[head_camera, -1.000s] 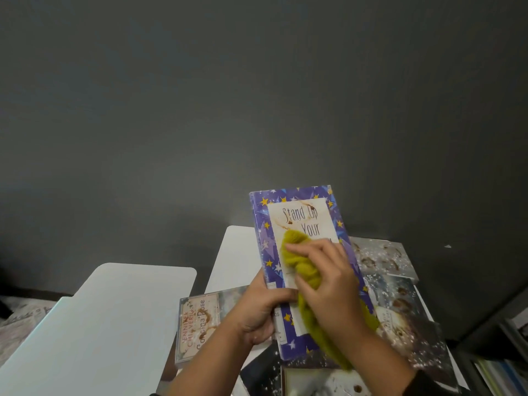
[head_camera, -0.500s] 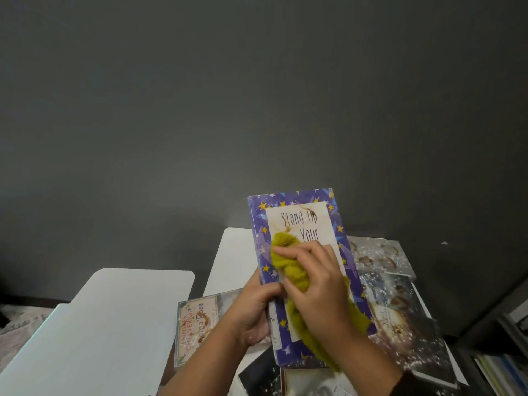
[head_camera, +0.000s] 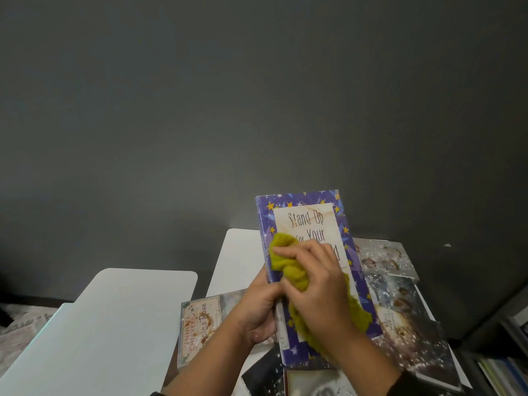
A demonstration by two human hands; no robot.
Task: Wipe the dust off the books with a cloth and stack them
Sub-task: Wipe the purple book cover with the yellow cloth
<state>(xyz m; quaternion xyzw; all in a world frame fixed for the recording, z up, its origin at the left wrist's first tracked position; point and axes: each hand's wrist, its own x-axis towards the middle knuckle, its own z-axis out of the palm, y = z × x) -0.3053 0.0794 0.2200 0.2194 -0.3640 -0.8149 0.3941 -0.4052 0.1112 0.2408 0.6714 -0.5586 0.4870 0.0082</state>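
A purple book with yellow stars [head_camera: 311, 221], titled "Stand Up for Your…", is held tilted above the table. My left hand [head_camera: 258, 310] grips its left edge near the spine. My right hand [head_camera: 317, 284] holds a bunched yellow-green cloth [head_camera: 285, 252] and presses it onto the cover's left middle. Brown smears show on the white title panel. Other dusty books lie flat below: one with a pale label [head_camera: 200, 324] at the left, and several dark speckled ones [head_camera: 400, 310] at the right.
The books lie on a white table [head_camera: 237, 258]. A second white tabletop [head_camera: 114, 324] stands to the left with a gap between them. A dark grey wall [head_camera: 257, 95] fills the background. A shelf with book spines [head_camera: 508, 364] sits at the lower right.
My right hand has slid the cloth leftwards across the cover towards the spine side, uncovering more of the title. The left hand keeps the same grip on the book.
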